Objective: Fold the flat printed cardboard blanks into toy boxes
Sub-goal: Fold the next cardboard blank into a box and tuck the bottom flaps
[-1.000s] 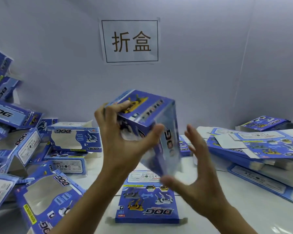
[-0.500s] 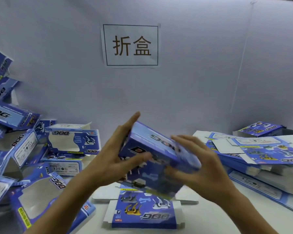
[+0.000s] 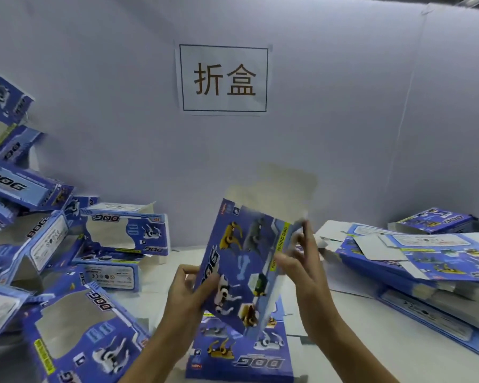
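A blue printed toy box (image 3: 244, 266) with dog pictures stands tilted in the air between my hands, its back panel towards me. A plain cardboard flap (image 3: 274, 189) sticks up from its top end, blurred. My left hand (image 3: 188, 294) grips the box's lower left edge, thumb on the printed face. My right hand (image 3: 302, 269) pinches its right edge near the top corner. Under the box a flat blank (image 3: 241, 360) lies on the white table (image 3: 357, 341).
Folded boxes (image 3: 127, 233) are heaped at the left, up against the grey wall. A stack of flat blanks (image 3: 426, 261) lies at the right. A paper sign (image 3: 224, 78) hangs on the wall ahead.
The box was turned from lying sideways to standing on end, with its dog-picture face now towards me. A top flap has come up. Both hands shifted to its side edges.
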